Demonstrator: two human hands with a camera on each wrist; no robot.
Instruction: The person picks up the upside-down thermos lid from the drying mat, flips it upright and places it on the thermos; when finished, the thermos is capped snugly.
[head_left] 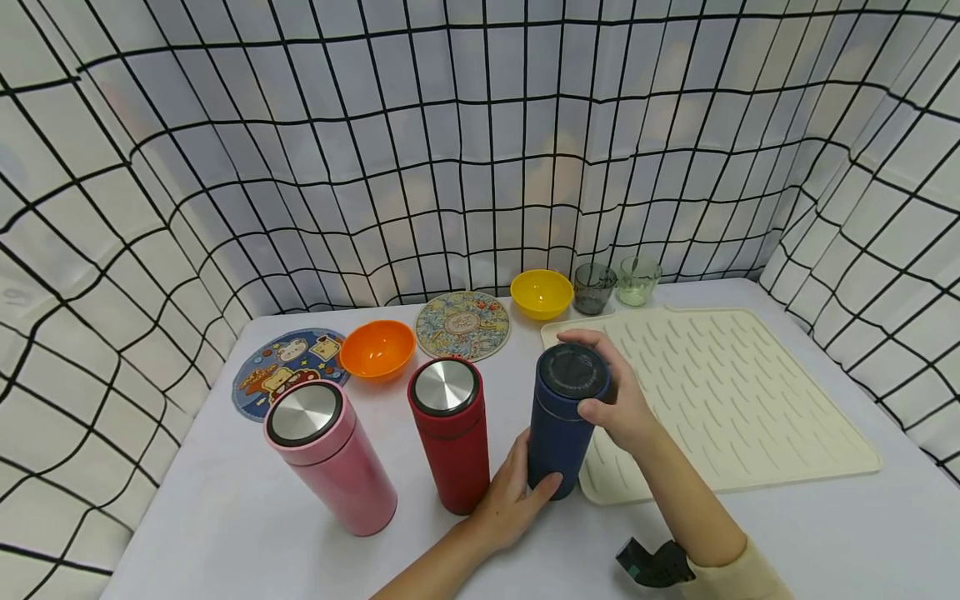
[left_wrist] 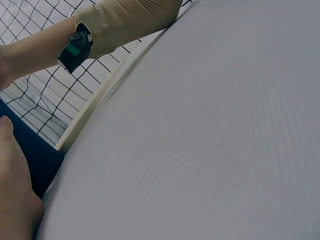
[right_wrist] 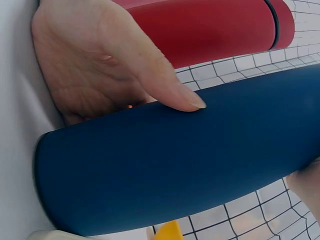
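Observation:
A dark blue thermos [head_left: 558, 437] with a black-topped lid [head_left: 574, 372] stands on the white table between both hands. My left hand [head_left: 512, 498] grips it low down, thumb across the near side, as the right wrist view also shows on the blue body [right_wrist: 175, 160]. Around the lid curl the fingers and thumb of my right hand [head_left: 621, 400]. Just left of the left hand stands a red thermos [head_left: 454, 450] with a silver lid. Farther left is a pink thermos [head_left: 345, 475], also silver-topped.
A cream ridged mat [head_left: 735, 400] covers the table's right side. Along the back are an orange bowl [head_left: 377, 352], a yellow bowl [head_left: 542, 294], a dark glass cup [head_left: 594, 289], a clear greenish cup [head_left: 637, 282] and two round patterned mats [head_left: 462, 326]. Black netting [head_left: 487, 158] surrounds the table.

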